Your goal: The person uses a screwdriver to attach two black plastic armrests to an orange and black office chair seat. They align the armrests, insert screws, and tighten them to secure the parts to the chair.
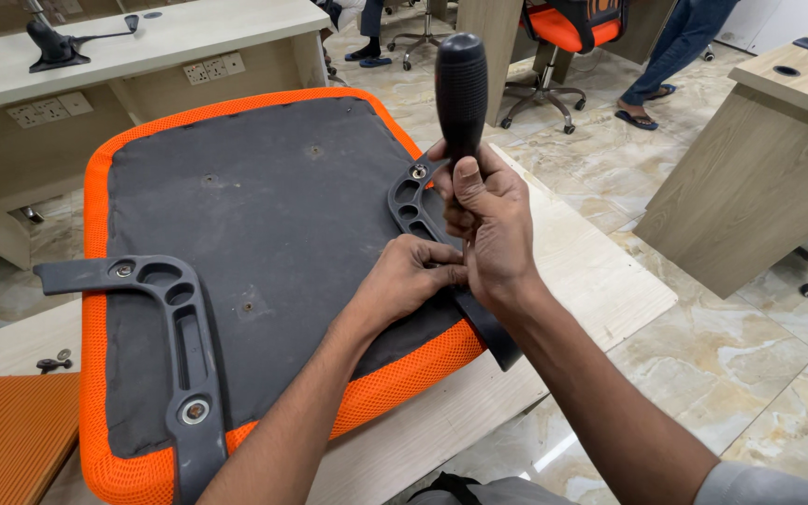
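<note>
Both hands point(460, 248) closed: right around screwdriver handle point(461, 93), left pinching beneath, over armrest bracket point(411, 201).

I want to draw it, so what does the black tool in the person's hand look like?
The screwdriver handle is black, thick and rounded on top, with fine ridges, and looks like rubber or plastic. It stands upright over the armrest bracket on the upturned seat. The right hand grips its lower part; its shaft is hidden.

black-handled screwdriver point(461, 89) | upright over right armrest bracket point(411, 201) | on upturned orange seat point(264, 234)
</note>
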